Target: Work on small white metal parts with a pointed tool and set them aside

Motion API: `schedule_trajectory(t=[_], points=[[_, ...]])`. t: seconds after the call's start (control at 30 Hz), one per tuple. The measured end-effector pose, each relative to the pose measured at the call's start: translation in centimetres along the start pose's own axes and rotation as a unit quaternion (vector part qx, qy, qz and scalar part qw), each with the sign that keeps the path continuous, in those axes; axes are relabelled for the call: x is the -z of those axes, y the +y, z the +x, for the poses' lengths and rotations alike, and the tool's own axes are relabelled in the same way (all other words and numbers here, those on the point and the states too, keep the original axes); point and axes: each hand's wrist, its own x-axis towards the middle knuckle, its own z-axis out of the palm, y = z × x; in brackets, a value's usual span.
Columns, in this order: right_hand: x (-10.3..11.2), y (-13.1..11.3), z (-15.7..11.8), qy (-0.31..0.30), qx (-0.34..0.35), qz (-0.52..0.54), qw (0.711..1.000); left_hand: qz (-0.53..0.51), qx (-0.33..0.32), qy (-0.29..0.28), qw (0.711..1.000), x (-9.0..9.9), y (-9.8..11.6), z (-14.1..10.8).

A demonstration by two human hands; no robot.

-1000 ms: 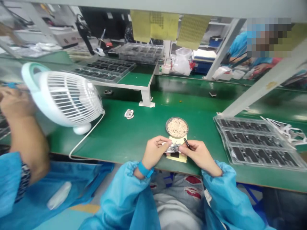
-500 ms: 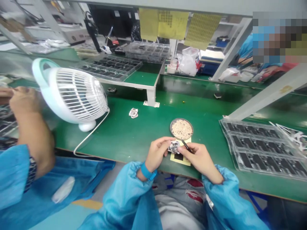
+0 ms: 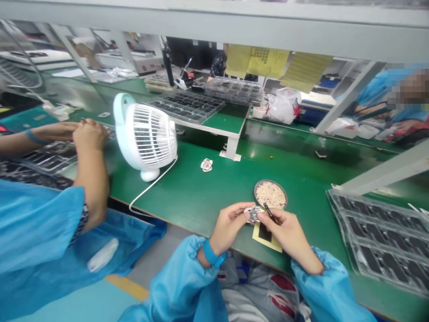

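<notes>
Head-mounted view of a seated bench station. The left hand (image 3: 229,222) and right hand (image 3: 288,232) meet at lower centre right of the frame, over the green worktop (image 3: 187,201) near its front edge. The left fingers (image 3: 240,210) are pressed together, pinching a small silvery component (image 3: 254,213), its exact kind too small to tell. The right fingers (image 3: 266,218) close on slim dark tweezers (image 3: 271,213), whose tips point at the component; whether they touch it is hidden. Just beyond the hands lies a round dish of pale granular material (image 3: 270,194), and beneath them a yellow card with a black square (image 3: 264,235). Likely hazards: a slack pinch or a slip of the tweezers could flick the component onto the worktop or into the dish, where the granules would hide it, and too much tweezer force could bend it. Airflow from the white desk fan (image 3: 145,136), left of centre, could shift light pieces, though whether it is running cannot be told. A co-worker's hands (image 3: 90,134) work separately at left.
</notes>
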Motion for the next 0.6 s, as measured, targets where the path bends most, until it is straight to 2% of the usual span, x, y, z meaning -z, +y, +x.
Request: schedule_trajectory(t=[0.07,0.2,0.3,0.47,0.6], points=[[-0.6,-0.4,0.6,-0.020,0.003,-0.014,1.000,0.011,-0.015,0.006,1.000,0.7,-0.1,-0.4],[-1.6,-1.3,2.0,-0.068,0.015,-0.033,0.997,0.119,-0.050,0.038,0.991,2.3,-0.1,-1.2],[-2.3,-1.5,3.0,-0.102,0.017,-0.032,0.994,0.162,-0.063,0.059,0.983,3.2,-0.1,-1.5],[-3.0,-0.2,3.4,-0.090,0.040,-0.032,0.995,0.193,-0.041,0.067,0.978,4.0,-0.3,-1.4],[-2.9,0.4,3.1,-0.090,0.031,-0.020,0.995,0.207,-0.030,0.068,0.976,3.7,-0.5,-1.1]])
